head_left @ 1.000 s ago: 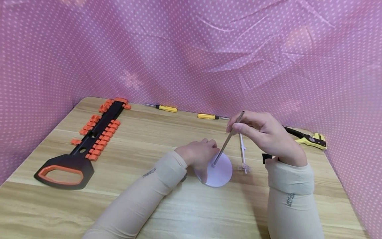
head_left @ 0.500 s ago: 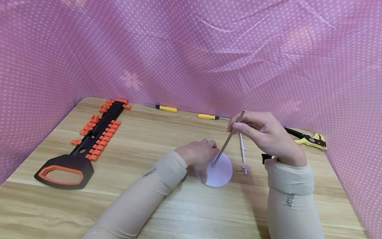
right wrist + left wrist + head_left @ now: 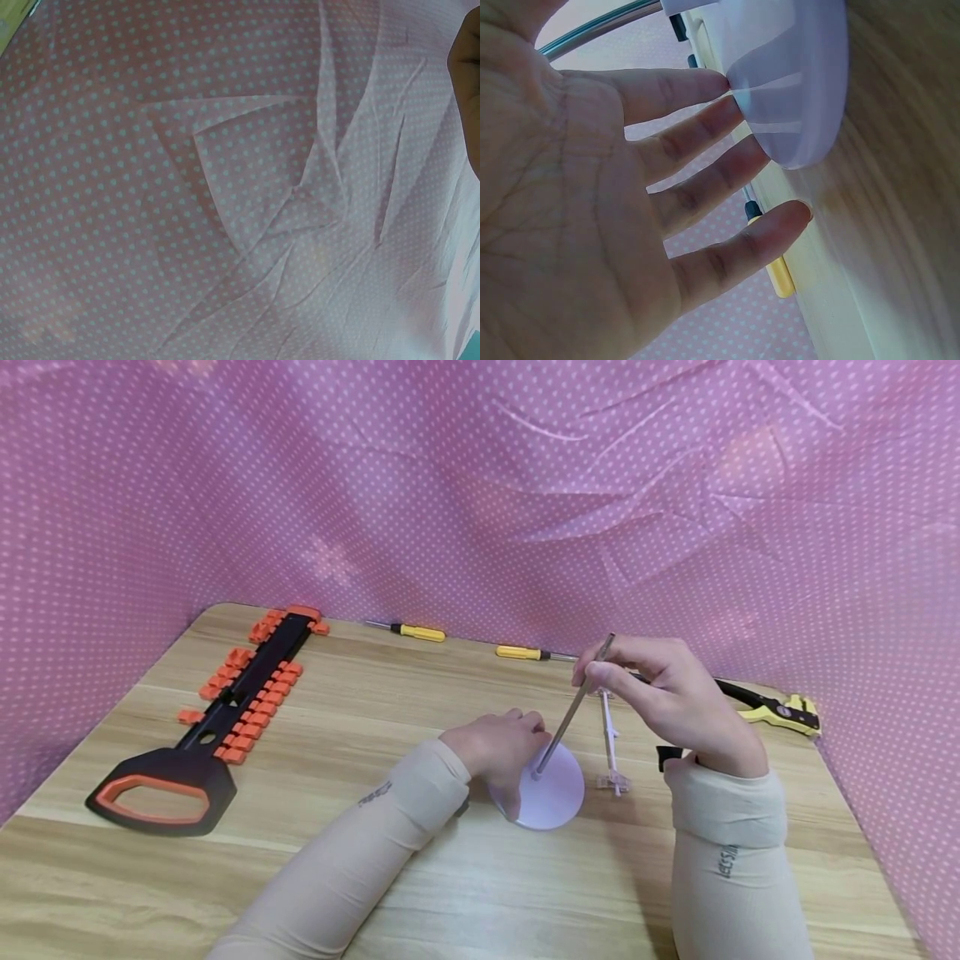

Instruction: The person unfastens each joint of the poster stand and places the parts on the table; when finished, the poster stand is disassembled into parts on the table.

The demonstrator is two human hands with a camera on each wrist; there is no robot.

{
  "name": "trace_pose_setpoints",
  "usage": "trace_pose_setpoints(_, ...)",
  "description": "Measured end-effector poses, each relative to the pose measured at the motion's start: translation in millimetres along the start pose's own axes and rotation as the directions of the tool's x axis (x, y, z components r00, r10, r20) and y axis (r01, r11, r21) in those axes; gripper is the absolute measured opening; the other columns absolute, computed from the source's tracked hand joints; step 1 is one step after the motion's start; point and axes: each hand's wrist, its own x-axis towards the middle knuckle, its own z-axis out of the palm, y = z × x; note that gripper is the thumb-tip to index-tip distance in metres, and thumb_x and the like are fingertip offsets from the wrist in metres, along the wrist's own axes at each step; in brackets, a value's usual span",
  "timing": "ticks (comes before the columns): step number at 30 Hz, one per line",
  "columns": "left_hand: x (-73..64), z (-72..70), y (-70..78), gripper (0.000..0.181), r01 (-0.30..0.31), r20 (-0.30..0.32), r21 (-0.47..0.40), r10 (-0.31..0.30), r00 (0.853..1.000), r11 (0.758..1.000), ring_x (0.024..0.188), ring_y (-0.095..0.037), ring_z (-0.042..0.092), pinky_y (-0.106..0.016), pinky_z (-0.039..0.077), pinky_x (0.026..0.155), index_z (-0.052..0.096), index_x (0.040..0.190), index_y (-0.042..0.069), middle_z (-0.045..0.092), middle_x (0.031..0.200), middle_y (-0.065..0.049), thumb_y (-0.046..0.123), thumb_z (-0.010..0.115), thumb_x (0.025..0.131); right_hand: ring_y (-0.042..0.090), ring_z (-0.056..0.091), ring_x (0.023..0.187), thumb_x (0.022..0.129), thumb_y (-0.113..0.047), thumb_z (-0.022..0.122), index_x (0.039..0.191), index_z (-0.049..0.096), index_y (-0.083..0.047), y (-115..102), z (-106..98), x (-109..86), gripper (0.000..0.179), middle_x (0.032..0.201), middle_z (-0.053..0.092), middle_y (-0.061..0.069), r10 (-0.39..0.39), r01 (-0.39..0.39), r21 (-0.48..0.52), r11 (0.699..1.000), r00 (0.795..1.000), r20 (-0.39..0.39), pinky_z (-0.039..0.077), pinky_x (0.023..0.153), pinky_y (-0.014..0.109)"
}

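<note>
A white round base [image 3: 555, 797] lies on the table, and a thin metal rod [image 3: 567, 720] rises from the socket at its middle, leaning right and away. My left hand [image 3: 498, 747] holds the base at its left side, thumb over the near edge. In the left wrist view, fingertips meet the rim of the base [image 3: 821, 90], with the little finger apart from it. Near its top, the rod is pinched between thumb and fingers of my right hand [image 3: 667, 702]. The right wrist view mostly shows curtain, with a bit of hand [image 3: 466, 90] at the edge.
Right of the base lies a slim white plastic stick [image 3: 609, 739] with clear end pieces. A small black piece [image 3: 667, 758] and yellow-black pliers [image 3: 780, 712] lie farther right. Two yellow screwdrivers [image 3: 422, 632] line the back edge. A black-and-orange rack [image 3: 262, 681] fills the left.
My right hand has risen slightly along with the rod's top end. More of the white stick's far end shows beneath it. The left hand and the base look unmoved.
</note>
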Motion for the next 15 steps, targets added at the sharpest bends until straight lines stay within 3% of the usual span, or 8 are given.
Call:
trace_pose_setpoints(9,-0.7,0.2,-0.2,0.109,0.001,0.003,0.003,-0.001,1.0,1.0,0.14,-0.02,0.047,-0.037,0.05,0.114,0.049,0.158,0.016,0.045,0.161,-0.002,0.04,0.102,0.066,0.01,0.072,0.084,0.104,0.002,0.061,0.098,0.078,-0.01,0.9,1.1,-0.1,0.021,0.096,0.076,0.0,0.016,-0.018,-0.04,0.999,0.999,-0.038,0.061,0.079,0.022)
trace_pose_setpoints(15,-0.7,0.0,-0.4,0.109,-0.009,0.0,0.003,0.009,1.0,1.0,0.14,-0.02,0.047,-0.038,0.05,0.114,0.049,0.158,0.016,0.045,0.161,-0.003,0.04,0.102,0.066,0.012,0.072,0.084,0.103,0.003,0.063,0.099,0.079,-0.008,-0.2,0.7,-0.5,0.02,0.096,0.076,-0.006,0.012,-0.014,-0.045,0.999,0.999,-0.041,0.061,0.08,0.022)
